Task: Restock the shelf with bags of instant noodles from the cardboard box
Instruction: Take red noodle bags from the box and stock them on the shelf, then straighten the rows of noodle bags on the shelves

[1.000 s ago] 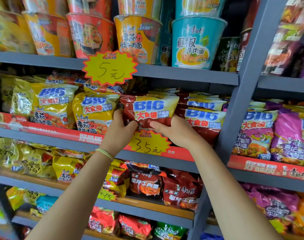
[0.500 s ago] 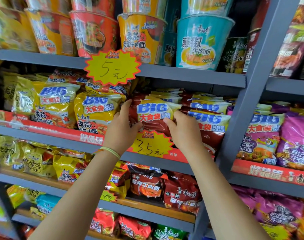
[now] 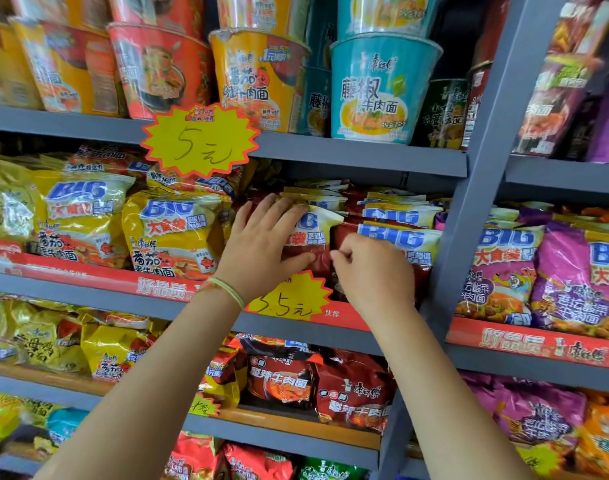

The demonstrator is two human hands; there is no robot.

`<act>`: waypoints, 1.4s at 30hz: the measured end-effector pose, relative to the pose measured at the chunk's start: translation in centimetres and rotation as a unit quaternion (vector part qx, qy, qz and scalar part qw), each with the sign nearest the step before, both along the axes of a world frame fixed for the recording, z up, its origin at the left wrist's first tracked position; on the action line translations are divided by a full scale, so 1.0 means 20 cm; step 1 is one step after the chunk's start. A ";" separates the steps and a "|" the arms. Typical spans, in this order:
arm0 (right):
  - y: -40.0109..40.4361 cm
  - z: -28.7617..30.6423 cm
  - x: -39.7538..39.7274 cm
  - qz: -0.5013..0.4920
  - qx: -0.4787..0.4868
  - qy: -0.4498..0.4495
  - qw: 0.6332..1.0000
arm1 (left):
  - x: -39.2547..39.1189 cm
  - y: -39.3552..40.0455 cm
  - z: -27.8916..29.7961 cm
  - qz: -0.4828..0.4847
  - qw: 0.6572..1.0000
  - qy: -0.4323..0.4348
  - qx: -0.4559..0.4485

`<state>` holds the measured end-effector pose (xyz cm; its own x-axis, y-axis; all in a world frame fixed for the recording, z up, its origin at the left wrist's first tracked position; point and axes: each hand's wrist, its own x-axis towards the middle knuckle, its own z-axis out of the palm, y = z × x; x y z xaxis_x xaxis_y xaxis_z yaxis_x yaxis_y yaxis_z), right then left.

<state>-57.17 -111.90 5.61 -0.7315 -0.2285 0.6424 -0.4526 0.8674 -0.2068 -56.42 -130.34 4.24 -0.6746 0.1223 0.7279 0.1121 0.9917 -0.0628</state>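
Noodle bag (image 3: 313, 237) looks light, crinkly and crushable, so my flat left hand (image 3: 261, 247) presses its face while my curled right hand (image 3: 372, 271) pinches its right edge.

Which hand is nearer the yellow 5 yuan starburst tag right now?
Left. The left hand lies flat on the red noodle bag just below the 5 yuan tag. The right hand is lower and farther right, fingers curled at the bag's edge.

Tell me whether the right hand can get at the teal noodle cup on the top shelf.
Probably yes: the teal noodle cup stands at the shelf's front edge, nothing before it, up from the right hand.
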 end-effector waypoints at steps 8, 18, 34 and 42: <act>0.00 -0.12 -0.07 -0.130 0.013 0.056 0.990 | -0.04 0.00 -0.02 0.022 0.999 -0.009 -0.037; 0.11 -0.14 -0.11 -0.028 -0.069 0.127 0.989 | -0.01 0.06 -0.05 0.047 0.998 0.043 -0.002; -0.60 -0.88 0.58 0.607 0.096 -0.244 0.750 | 1.50 0.00 -0.95 0.485 0.752 -0.192 0.403; -0.83 -1.35 1.72 0.745 0.283 -0.322 0.512 | 2.76 0.34 -1.42 0.690 0.522 -0.006 0.501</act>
